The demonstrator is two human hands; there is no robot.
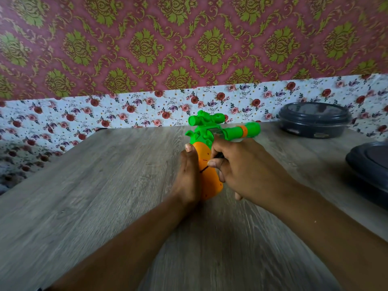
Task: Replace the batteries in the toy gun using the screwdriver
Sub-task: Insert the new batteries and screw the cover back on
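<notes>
A green and orange toy gun [206,131] stands on the wooden table [94,196], barrel pointing right, orange grip toward me. My left hand [188,175] grips the orange grip from the left side, thumb up along it. My right hand [243,169] is closed around a small screwdriver [204,169]. Its thin dark shaft pokes out past my thumb, and the tip touches the side of the orange grip. Most of the screwdriver handle is hidden inside my fingers.
A round dark grey container [313,119] with a lid sits at the back right of the table. Another dark grey container [369,171] lies at the right edge. Floral wallpaper [126,110] runs behind the table's far edge.
</notes>
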